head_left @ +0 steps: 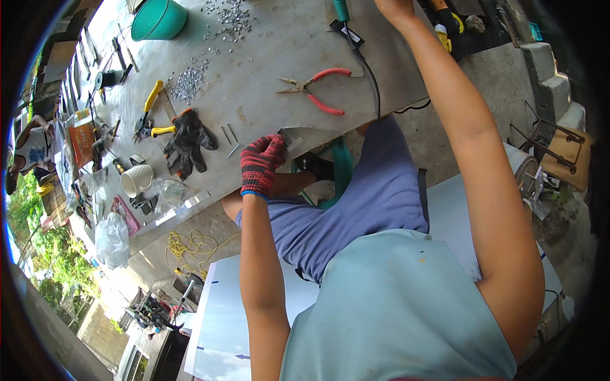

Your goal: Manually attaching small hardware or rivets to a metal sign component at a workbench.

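My left hand (262, 159), in a red-and-black striped knit glove, is closed at the near table edge. Its fingertips pinch a thin grey sheet-metal piece (293, 138), partly hidden by the glove. My bare right hand (395, 7) reaches to the far right of the table; the top rim of the view cuts off its fingers. Between the hands lie long-nose pliers (309, 81) with red handles, jaws apart. Small metal strips (231, 136) lie just left of the glove. A dark work glove (189, 141) and yellow-handled snips (149, 108) lie farther left.
Metal clippings (188, 81) lie in heaps near a green bucket (159, 20). A black cord (375, 76) from a green-handled tool (342, 10) hangs over the edge. A white cup (136, 181) and plastic bag (112, 240) are left. Another person (35, 146) is beyond.
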The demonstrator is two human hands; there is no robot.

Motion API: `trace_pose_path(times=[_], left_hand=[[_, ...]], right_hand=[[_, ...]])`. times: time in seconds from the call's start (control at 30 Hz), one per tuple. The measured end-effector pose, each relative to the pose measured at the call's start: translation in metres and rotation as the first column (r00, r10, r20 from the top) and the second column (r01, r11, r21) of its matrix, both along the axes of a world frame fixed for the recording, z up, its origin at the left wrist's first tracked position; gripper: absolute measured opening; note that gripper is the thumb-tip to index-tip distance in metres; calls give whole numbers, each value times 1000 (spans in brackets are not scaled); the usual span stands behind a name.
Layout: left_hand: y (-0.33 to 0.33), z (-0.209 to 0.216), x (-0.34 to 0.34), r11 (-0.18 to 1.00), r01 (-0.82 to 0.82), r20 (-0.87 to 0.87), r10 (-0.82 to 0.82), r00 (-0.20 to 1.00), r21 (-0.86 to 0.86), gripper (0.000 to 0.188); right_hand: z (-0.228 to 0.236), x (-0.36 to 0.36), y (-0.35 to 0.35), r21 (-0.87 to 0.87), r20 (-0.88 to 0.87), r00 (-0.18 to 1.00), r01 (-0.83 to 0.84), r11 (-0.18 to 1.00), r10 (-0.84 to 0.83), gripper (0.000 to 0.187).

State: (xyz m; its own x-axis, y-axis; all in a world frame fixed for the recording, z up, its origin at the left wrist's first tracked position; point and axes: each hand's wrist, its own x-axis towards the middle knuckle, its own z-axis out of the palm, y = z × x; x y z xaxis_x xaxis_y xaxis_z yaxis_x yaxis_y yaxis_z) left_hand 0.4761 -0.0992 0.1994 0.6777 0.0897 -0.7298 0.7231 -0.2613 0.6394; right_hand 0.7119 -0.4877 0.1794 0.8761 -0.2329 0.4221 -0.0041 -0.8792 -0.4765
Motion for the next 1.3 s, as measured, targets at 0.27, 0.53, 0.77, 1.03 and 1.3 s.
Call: trace_pose_path(times=[0.27, 0.53, 0.77, 1.03, 1.3], left_hand=[[-4, 2, 4, 1000, 12, -26, -12, 1000, 22, 31], [-3, 1, 4, 1000, -26, -38, 25, 999, -11, 31], [-2, -3, 0, 1000, -16, -7, 16, 1000, 6, 33], [4, -2, -14, 991, -102, 85, 109, 990, -85, 30], [35, 17, -99, 936, -325, 369, 352, 860, -136, 23]], right_hand=[[-25, 5, -6, -4, -99, 994, 49, 999, -49, 41], [1, -8, 0, 50, -4, 996, 88, 995, -88, 40], [63, -101, 55, 324, 39, 980, -195, 926, 193, 26], [60, -224, 160, 314, -136, 796, -530, 788, 589, 24], [80, -256, 171, 266, -133, 809, -527, 807, 572, 23]])
